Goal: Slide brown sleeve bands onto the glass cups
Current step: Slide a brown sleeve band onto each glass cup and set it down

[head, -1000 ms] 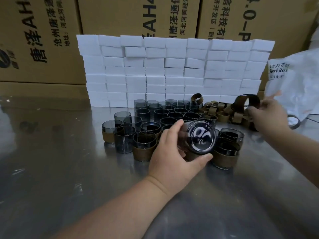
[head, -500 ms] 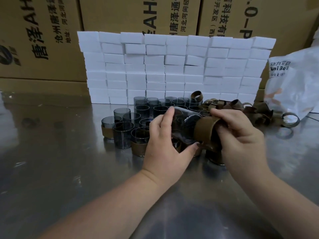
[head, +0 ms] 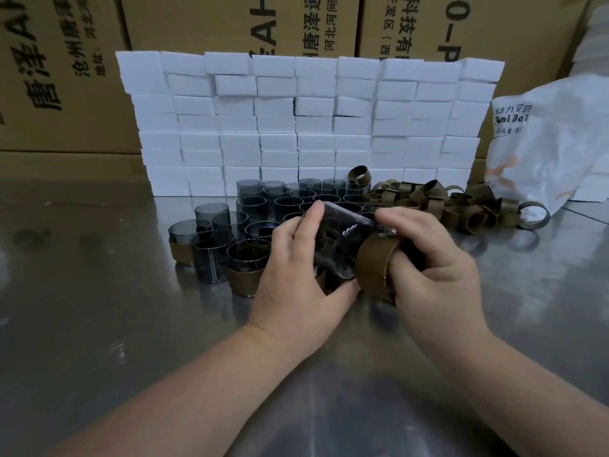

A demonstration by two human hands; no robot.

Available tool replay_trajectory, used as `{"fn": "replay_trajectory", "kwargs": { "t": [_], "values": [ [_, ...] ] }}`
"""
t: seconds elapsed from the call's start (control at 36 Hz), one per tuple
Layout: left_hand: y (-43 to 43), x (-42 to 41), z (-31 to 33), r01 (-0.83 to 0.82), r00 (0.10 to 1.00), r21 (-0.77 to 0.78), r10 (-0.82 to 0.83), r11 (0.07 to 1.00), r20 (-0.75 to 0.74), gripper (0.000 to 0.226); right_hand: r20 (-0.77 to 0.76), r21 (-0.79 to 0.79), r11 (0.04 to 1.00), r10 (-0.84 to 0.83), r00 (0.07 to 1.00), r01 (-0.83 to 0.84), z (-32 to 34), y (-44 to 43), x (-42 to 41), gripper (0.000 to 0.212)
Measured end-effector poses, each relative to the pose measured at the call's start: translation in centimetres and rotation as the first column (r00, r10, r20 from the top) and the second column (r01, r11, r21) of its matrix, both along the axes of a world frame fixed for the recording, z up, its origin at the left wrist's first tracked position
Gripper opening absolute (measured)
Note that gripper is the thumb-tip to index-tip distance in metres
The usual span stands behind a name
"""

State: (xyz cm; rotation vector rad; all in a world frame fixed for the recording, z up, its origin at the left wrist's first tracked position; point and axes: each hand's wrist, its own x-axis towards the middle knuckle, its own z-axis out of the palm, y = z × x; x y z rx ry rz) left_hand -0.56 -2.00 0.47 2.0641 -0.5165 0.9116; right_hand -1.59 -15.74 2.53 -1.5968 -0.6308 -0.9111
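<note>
My left hand grips a dark glass cup tilted on its side above the steel table, its base end toward the right. My right hand holds a brown sleeve band at that end of the cup, fingers curled round and through the band. Behind the hands stand several smoky glass cups; a few at the front left wear brown bands. A heap of loose brown bands lies at the right rear.
A wall of stacked white boxes runs behind the cups, with large cardboard cartons behind it. A white plastic bag sits at the far right. The steel table reflects light at the left and front.
My right hand took a band from the heap and brought it to the cup. My left hand turned the cup sideways, and the band now sits against its end.
</note>
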Motion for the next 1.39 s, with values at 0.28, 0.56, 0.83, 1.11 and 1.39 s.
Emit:
{"fn": "replay_trajectory", "kwargs": {
  "t": [0.28,0.56,0.83,1.11,1.39],
  "values": [
    [0.0,-0.3,0.1,0.042,0.999,0.108,-0.039,0.993,-0.026,0.098,-0.188,0.025,0.998,0.068,0.980,-0.064,0.2,0.2,-0.3,0.051],
    [-0.1,-1.5,1.0,0.262,0.959,0.107,-0.246,0.959,-0.143,0.089,-0.116,-0.090,0.996,-0.040,0.992,0.030,0.2,0.0,-0.5,0.057],
    [-0.5,-2.2,1.1,0.094,0.994,0.178,-0.083,0.980,-0.070,0.063,-0.200,-0.113,0.991,0.051,0.978,-0.074,0.0,0.4,-0.7,0.057],
    [-0.3,-1.3,0.8,0.168,0.983,-0.075,-0.162,0.983,0.082,0.056,-0.291,0.113,0.971,0.236,0.927,-0.211,0.8,0.7,-1.3,0.054],
    [0.2,-1.2,0.8,0.144,0.986,-0.084,-0.136,0.986,0.095,0.052,-0.374,0.158,0.906,0.422,0.826,-0.392,0.6,0.4,-1.2,0.063]
  ]
}}
